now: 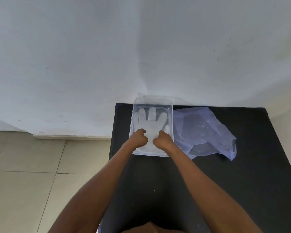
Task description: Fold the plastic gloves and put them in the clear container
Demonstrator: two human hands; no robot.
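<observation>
A clear plastic container (135,115) stands at the far left of the black table. Inside it lies a translucent plastic glove (152,122), spread flat with its fingers pointing toward the wall. My left hand (139,137) and my right hand (162,140) are both inside the container at the glove's cuff end, fingers curled and pinching the plastic from either side. The cuff itself is hidden under my hands.
A crumpled bluish plastic bag (207,132) lies right of the container, touching its side. The black table (242,174) extends right and toward me. A white wall stands just behind the container. Tiled floor (32,174) lies to the left.
</observation>
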